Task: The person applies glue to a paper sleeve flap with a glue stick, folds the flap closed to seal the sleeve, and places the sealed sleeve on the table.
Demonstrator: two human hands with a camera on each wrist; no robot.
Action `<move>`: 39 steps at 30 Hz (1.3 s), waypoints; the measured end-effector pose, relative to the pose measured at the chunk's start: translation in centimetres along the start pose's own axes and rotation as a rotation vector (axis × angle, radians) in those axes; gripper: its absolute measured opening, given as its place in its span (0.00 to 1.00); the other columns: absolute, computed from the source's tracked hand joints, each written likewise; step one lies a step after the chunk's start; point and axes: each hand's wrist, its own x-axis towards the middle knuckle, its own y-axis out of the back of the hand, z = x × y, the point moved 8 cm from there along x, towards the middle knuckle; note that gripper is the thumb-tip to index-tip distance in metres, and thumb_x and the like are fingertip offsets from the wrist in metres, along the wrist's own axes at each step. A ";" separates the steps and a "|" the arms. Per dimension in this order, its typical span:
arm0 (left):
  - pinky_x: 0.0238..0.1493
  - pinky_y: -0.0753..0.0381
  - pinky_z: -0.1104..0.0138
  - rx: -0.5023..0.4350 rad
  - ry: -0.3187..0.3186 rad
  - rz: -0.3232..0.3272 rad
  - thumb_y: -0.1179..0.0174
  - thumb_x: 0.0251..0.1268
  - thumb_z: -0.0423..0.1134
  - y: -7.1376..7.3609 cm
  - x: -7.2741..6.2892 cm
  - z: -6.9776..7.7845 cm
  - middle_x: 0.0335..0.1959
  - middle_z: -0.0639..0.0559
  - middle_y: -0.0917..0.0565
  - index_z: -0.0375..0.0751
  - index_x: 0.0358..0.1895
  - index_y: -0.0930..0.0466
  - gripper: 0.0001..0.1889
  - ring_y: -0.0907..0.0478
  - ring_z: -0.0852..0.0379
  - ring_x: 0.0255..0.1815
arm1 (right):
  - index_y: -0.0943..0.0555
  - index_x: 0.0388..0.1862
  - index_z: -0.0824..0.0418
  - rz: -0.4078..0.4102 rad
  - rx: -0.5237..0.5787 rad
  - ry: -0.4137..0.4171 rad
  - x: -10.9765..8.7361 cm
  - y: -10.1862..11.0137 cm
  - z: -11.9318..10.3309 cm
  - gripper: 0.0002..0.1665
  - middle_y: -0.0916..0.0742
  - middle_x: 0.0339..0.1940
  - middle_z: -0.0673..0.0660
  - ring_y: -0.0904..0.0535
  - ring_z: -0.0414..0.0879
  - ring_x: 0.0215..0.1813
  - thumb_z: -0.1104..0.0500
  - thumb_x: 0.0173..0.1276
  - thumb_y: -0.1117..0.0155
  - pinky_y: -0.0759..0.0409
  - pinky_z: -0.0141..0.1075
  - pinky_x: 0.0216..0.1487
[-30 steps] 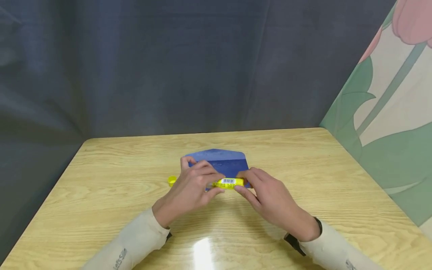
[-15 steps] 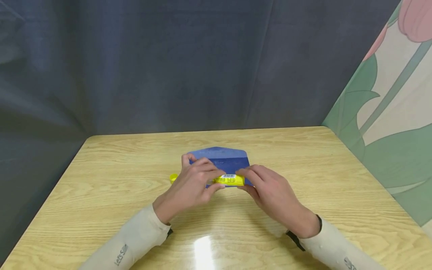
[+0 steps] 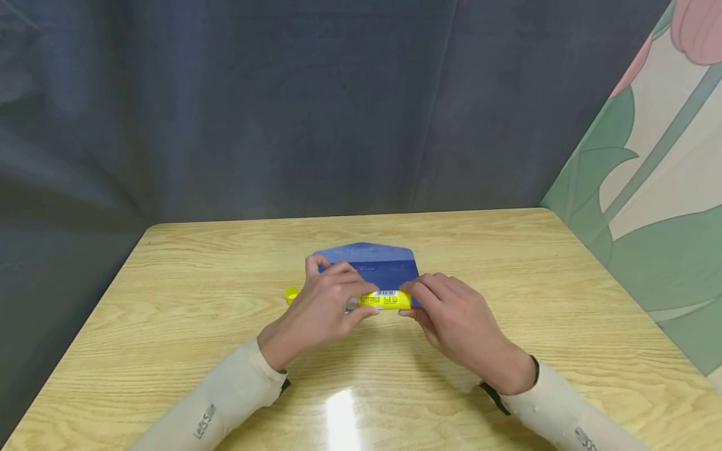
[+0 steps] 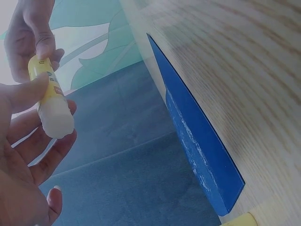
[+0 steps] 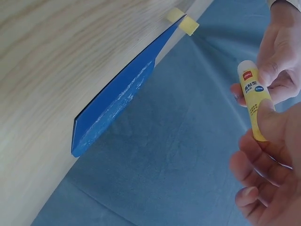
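A yellow glue stick (image 3: 386,300) is held level over the near edge of a blue envelope (image 3: 389,273). My left hand (image 3: 324,307) pinches its left part between thumb and fingers. My right hand (image 3: 457,319) pinches the opposite end. In the left wrist view the glue stick (image 4: 51,94) has no cap on, and its white end points out past my left fingers. The envelope lies with its flap (image 3: 363,252) spread away from me. White smears show on the flap (image 5: 115,106) in the right wrist view. A yellow cap (image 3: 291,294) sits left of the envelope, beside my left hand.
The wooden table (image 3: 197,282) stretches around the envelope on all sides. A dark curtain (image 3: 304,113) hangs behind its far edge. On the right stands a panel with a flower print (image 3: 665,207).
The glue stick has turned a little between my fingers, its barcode now nearer the upper edge. My right thumb has shifted lower round the end. The head view has tilted slightly.
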 end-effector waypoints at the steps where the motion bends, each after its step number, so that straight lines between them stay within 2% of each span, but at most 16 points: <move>1: 0.50 0.40 0.50 0.001 -0.001 0.001 0.25 0.54 0.49 0.0 0.0 0.0 0.35 0.62 0.10 0.53 0.43 0.10 0.13 0.21 0.61 0.42 | 0.20 0.47 0.59 -0.001 -0.001 0.002 0.0 0.0 0.0 0.17 0.16 0.39 0.52 0.21 0.45 0.36 0.54 0.63 0.27 0.17 0.38 0.40; 3: 0.50 0.40 0.50 0.003 -0.005 0.004 0.25 0.54 0.49 0.0 0.0 0.0 0.35 0.62 0.10 0.53 0.43 0.10 0.14 0.21 0.61 0.42 | 0.20 0.46 0.59 -0.003 0.002 0.000 0.0 -0.1 0.0 0.16 0.16 0.38 0.52 0.21 0.44 0.35 0.49 0.69 0.33 0.18 0.38 0.39; 6: 0.50 0.40 0.50 0.003 -0.010 0.008 0.25 0.54 0.49 0.0 -0.1 0.0 0.35 0.62 0.10 0.53 0.43 0.10 0.14 0.21 0.61 0.42 | 0.19 0.45 0.59 0.003 0.015 -0.006 -0.1 -0.2 0.0 0.23 0.16 0.36 0.52 0.23 0.43 0.34 0.41 0.76 0.47 0.19 0.37 0.37; 8: 0.50 0.40 0.51 0.002 -0.011 0.008 0.25 0.53 0.49 0.0 -0.1 0.0 0.35 0.62 0.10 0.53 0.43 0.10 0.14 0.21 0.61 0.42 | 0.19 0.44 0.59 0.009 0.026 -0.014 -0.1 -0.2 0.0 0.28 0.16 0.35 0.51 0.24 0.42 0.33 0.38 0.78 0.55 0.21 0.36 0.36; 10: 0.50 0.40 0.51 0.004 -0.010 0.005 0.25 0.52 0.50 0.0 0.0 0.0 0.34 0.62 0.10 0.53 0.43 0.10 0.15 0.21 0.61 0.42 | 0.19 0.42 0.59 0.017 0.034 -0.021 -0.1 -0.2 0.0 0.30 0.17 0.33 0.50 0.25 0.41 0.32 0.37 0.78 0.58 0.22 0.35 0.34; 16: 0.50 0.40 0.50 -0.026 0.002 0.008 0.23 0.49 0.50 0.3 0.1 0.0 0.32 0.62 0.11 0.52 0.42 0.09 0.16 0.21 0.62 0.40 | 0.23 0.36 0.56 0.000 0.090 -0.074 -0.1 -0.4 0.2 0.27 0.21 0.29 0.47 0.30 0.38 0.30 0.37 0.79 0.56 0.28 0.31 0.30; 22: 0.49 0.40 0.50 -0.047 0.008 0.026 0.23 0.49 0.51 0.4 0.2 -0.1 0.31 0.64 0.11 0.54 0.41 0.09 0.15 0.22 0.63 0.39 | 0.29 0.28 0.51 -0.089 0.180 -0.184 -0.2 -1.0 0.8 0.19 0.26 0.23 0.45 0.37 0.34 0.27 0.44 0.77 0.46 0.36 0.26 0.27; 26: 0.49 0.41 0.51 -0.055 0.008 0.037 0.22 0.48 0.50 0.4 0.2 0.0 0.31 0.64 0.11 0.55 0.40 0.09 0.15 0.22 0.63 0.39 | 0.31 0.24 0.50 -0.154 0.236 -0.259 -0.2 -1.5 1.2 0.19 0.31 0.19 0.43 0.40 0.33 0.23 0.48 0.76 0.43 0.39 0.26 0.23; 32: 0.49 0.41 0.51 -0.046 0.012 0.035 0.22 0.47 0.50 0.4 0.2 0.1 0.31 0.65 0.12 0.56 0.40 0.09 0.15 0.23 0.63 0.39 | 0.34 0.18 0.49 -0.240 0.350 -0.378 -0.5 -2.2 1.6 0.25 0.36 0.14 0.42 0.44 0.33 0.17 0.48 0.79 0.48 0.41 0.27 0.20; 36: 0.50 0.41 0.51 -0.044 0.012 0.024 0.22 0.48 0.50 0.4 0.2 0.1 0.32 0.66 0.11 0.56 0.41 0.09 0.15 0.23 0.63 0.40 | 0.28 0.20 0.49 -0.307 0.435 -0.465 -0.8 -2.8 1.8 0.26 0.36 0.13 0.43 0.44 0.34 0.15 0.45 0.81 0.54 0.41 0.28 0.19; 39: 0.50 0.42 0.50 -0.051 0.008 0.022 0.22 0.47 0.49 0.3 0.2 0.1 0.33 0.65 0.11 0.55 0.41 0.09 0.15 0.23 0.62 0.40 | 0.27 0.20 0.49 -0.317 0.467 -0.495 -0.9 -3.0 2.0 0.27 0.36 0.12 0.43 0.44 0.34 0.14 0.43 0.81 0.55 0.41 0.29 0.19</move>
